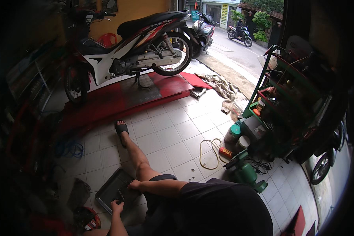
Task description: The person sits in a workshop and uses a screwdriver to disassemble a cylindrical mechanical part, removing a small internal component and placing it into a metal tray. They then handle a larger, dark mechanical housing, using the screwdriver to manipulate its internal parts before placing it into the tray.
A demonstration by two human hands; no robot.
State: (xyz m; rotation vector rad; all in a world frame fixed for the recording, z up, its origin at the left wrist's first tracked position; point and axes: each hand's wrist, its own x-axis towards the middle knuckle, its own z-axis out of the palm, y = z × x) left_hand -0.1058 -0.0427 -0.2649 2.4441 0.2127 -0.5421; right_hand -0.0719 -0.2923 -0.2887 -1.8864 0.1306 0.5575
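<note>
A shallow dark grey tray (104, 192) with a raised rim lies on the floor in front of me. Over its near edge, my left hand (117, 207) is closed round a small dark part whose kind is too small to make out. My right hand (134, 185) is at the tray's right side with its fingers curled together. A thin dark shape seems to run from them over the tray, but I cannot tell what it is. Beside the tray stands a red-rimmed container (91, 220) with things in it.
A white and red motorbike (145, 59) stands on a red lift platform (122, 96). My leg stretches out right of the tray. To the right are a green tool rack (259, 92), a green machine (242, 173), a red power strip (225, 152) and a yellow cord (201, 159).
</note>
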